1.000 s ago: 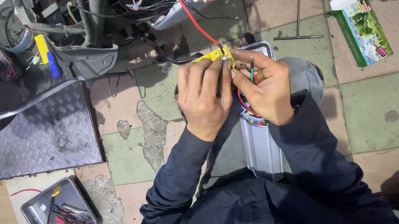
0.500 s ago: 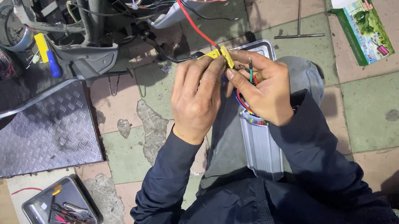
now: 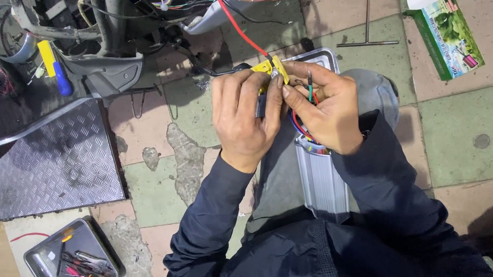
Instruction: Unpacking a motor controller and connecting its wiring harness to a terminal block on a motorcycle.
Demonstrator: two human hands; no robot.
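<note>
I see left hand (image 3: pixel 243 116) pinching small yellow plastic connector (image 3: pixel 267 69) at 1 o'clock | right hand (image 3: pixel 325 109) at 3 o'clock gripping thin coloured wires (image 3: pixel 309 86).

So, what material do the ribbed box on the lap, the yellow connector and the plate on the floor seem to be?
Ribbed box: probably bare aluminium, silver with parallel fins. Yellow connector, pinched by both hands' fingers: likely moulded plastic, even matte colour. Floor plate: looks like grey metal tread plate, raised diamond pattern.

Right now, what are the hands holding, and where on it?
Both hands pinch the small yellow plastic connector on the red wire: left hand from its left side, right hand from its right, fingers meeting at the connector's lower end.
</note>
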